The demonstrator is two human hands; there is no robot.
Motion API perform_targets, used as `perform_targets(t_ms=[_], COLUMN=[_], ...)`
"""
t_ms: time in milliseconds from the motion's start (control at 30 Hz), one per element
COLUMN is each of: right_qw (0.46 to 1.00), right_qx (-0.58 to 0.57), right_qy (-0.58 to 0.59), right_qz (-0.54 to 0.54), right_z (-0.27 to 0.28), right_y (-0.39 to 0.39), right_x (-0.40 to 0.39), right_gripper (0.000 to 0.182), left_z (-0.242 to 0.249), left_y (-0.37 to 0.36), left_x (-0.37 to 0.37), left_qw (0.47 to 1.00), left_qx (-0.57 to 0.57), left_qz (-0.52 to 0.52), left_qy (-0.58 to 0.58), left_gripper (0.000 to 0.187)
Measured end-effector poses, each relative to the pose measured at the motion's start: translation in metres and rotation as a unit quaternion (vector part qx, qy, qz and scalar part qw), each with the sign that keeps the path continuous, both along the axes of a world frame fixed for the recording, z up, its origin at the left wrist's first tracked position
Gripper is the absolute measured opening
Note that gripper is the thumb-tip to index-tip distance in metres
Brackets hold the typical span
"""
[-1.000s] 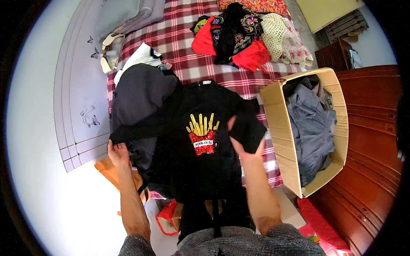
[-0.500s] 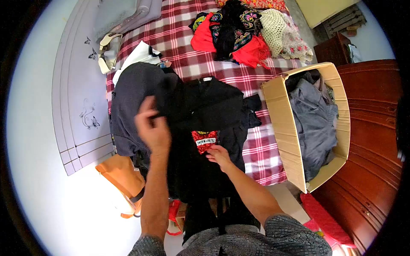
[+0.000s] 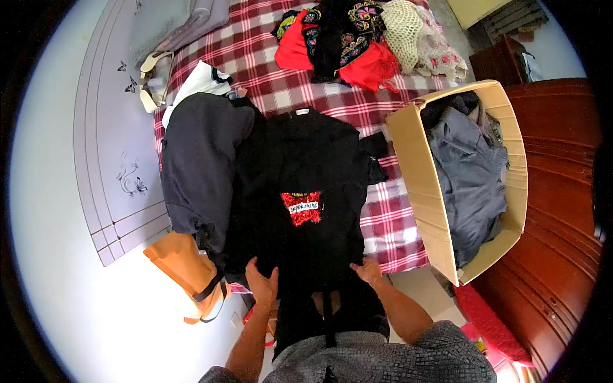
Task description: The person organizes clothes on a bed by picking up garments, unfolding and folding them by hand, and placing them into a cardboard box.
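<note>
A black T-shirt (image 3: 319,153) lies spread out on the bed, with a red sequin patch (image 3: 302,209) bearing a pale lettered strip on its front. At the shirt's lower left edge is my left hand (image 3: 262,284), thumb and fingers apart, touching dark cloth. My right hand (image 3: 370,273) has its fingers closed on the shirt's lower right edge. Beside the shirt on the left, a dark grey garment (image 3: 201,159) lies heaped, partly over a white garment (image 3: 203,83).
A cardboard box (image 3: 418,191) with dark clothes stands on the right. Red, black embroidered and cream crocheted pieces (image 3: 402,38) lie at the back of the checked bedcover (image 3: 262,51). An orange bag (image 3: 185,265) is at lower left, near a white sandal (image 3: 153,80) farther up.
Both hands have moved down to the shirt's lower edge. The black cloth that was raised by my left hand now lies flatter, and the red patch shows fully.
</note>
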State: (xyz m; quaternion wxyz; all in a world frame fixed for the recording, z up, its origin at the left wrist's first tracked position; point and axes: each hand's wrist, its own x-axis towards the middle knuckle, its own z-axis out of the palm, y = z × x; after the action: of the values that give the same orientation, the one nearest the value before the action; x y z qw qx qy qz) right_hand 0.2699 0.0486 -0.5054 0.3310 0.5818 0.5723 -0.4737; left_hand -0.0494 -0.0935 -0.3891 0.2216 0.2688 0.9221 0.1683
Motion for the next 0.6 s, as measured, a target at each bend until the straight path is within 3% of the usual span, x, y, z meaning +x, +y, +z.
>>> perform_targets(t_ms=[67,133,200,267,333,400,433,467,500,533,567,600], right_qw=[1.0,0.997,0.998,0.998,0.992,0.992,0.989,0.989,0.957,0.905,0.905,0.869], right_qx=[-0.003,0.041,0.036,0.031,0.002,-0.034,-0.069,-0.068,-0.132,-0.193,-0.192,-0.256], right_qy=[0.01,-0.042,-0.032,-0.023,-0.001,0.019,0.038,0.038,0.077,0.115,0.115,0.142], right_qz=[-0.009,-0.041,-0.041,-0.043,-0.126,-0.124,-0.122,-0.122,-0.245,-0.362,-0.362,-0.398], right_z=[0.012,0.013,0.01,0.012,0.035,0.059,0.075,0.091,0.108,0.123,0.132,0.14], right_y=[0.005,-0.002,-0.01,-0.011,-0.006,0.01,0.019,0.027,0.034,0.045,0.059,0.076], right_x=[-0.003,0.003,0.02,0.03,0.033,0.031,0.027,0.022,0.015,0.009,0.004,-0.001], right_gripper=[0.073,0.066,0.064,0.064,0.064,0.062,0.06,0.06,0.055,0.05,0.05,0.047], left_z=[-0.016,-0.027,-0.033,-0.031,-0.02,0.002,0.019,0.037,0.051,0.063,0.074,0.077], left_y=[-0.022,-0.033,-0.041,-0.044,-0.041,-0.033,-0.023,-0.007,0.01,0.025,0.04,0.051], left_x=[0.007,0.009,0.002,0.0,-0.004,-0.014,-0.021,-0.029,-0.037,-0.045,-0.053,-0.062], left_qw=[1.0,0.999,0.98,0.974,0.965,0.944,0.943,0.916,0.863,0.863,0.806,0.718], left_qx=[-0.014,-0.026,-0.187,-0.205,-0.226,-0.252,-0.254,-0.239,-0.216,-0.214,-0.091,0.035], left_qz=[0.021,0.046,-0.056,-0.09,-0.123,-0.085,-0.085,0.023,0.129,0.128,0.227,0.319], left_qy=[0.006,0.012,-0.025,-0.034,-0.042,-0.196,-0.196,-0.321,-0.438,-0.439,-0.539,-0.618], left_gripper=[0.06,0.055,0.047,0.048,0.051,0.05,0.05,0.049,0.048,0.048,0.048,0.05])
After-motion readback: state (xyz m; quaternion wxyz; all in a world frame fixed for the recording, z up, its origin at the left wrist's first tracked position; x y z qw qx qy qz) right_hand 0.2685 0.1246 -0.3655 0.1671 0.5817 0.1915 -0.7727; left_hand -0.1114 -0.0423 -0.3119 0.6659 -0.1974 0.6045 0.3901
